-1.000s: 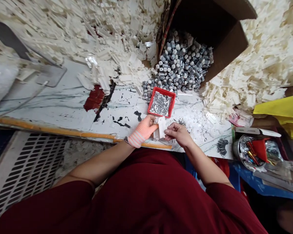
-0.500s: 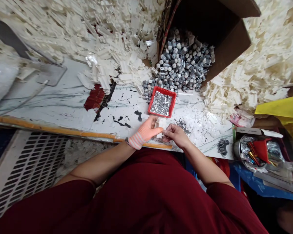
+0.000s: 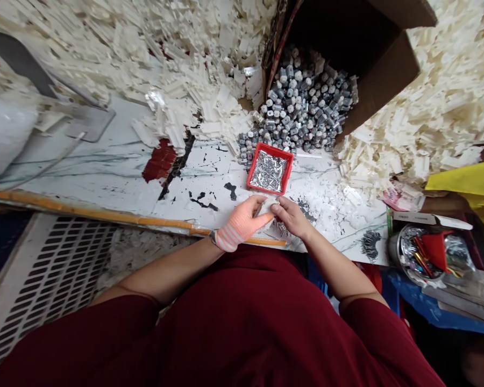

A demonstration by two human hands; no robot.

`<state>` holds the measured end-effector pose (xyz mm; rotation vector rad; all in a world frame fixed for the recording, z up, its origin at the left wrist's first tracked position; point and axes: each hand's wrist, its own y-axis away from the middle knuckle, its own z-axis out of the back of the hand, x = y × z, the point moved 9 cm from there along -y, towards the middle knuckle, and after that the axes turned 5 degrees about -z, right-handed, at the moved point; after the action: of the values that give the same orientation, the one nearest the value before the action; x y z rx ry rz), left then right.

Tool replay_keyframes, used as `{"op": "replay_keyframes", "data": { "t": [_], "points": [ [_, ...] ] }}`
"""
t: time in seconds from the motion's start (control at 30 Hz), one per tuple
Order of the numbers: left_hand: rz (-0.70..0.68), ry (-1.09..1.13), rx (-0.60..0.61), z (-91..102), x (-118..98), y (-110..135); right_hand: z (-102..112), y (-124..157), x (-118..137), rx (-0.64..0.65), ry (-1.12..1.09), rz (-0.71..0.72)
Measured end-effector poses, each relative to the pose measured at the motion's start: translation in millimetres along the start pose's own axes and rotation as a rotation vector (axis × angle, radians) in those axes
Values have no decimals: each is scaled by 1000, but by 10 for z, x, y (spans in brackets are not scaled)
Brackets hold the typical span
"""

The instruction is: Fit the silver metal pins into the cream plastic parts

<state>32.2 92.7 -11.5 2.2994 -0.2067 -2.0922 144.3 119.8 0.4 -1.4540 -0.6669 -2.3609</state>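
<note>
My left hand [image 3: 242, 221], in a pink striped glove, and my bare right hand [image 3: 292, 217] meet over the front of the table. Between their fingers is a small white plastic piece [image 3: 267, 206], mostly hidden by them. Just above my hands stands a red square tray [image 3: 275, 150], lined with foil and filled with small silver metal pieces [image 3: 268, 171]. Beyond it, a cardboard box [image 3: 381, 64] lies open on its side, holding many grey cylindrical metal parts [image 3: 302, 102] that spill towards the tray.
Heaps of white plastic pieces [image 3: 193, 70] cover the far table on both sides of the box. An orange strip [image 3: 105, 217] runs along the table's front edge. A foil-lined tin [image 3: 423, 252] and a yellow sheet [image 3: 468, 188] sit to the right. A metal vent grille [image 3: 44, 279] lies below left.
My hands have come closer together, and the white piece, plainly visible a second ago, is now mostly covered by my fingers. The whole view has shifted slightly.
</note>
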Motion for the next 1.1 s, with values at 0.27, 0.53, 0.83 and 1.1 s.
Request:
{"op": "replay_keyframes", "data": {
  "t": [0.27,0.53,0.83,1.1],
  "points": [
    [-4,299,-81,87,122,-67,-101,75,104,-121,658,84],
    [74,634,62,-68,45,-37,159,285,598,-450,533,454],
    [154,678,146,-232,-140,187,-10,410,757,-549,361,561],
    [129,-169,404,521,-325,59,-302,356,640,-291,203,640]
  ]
}}
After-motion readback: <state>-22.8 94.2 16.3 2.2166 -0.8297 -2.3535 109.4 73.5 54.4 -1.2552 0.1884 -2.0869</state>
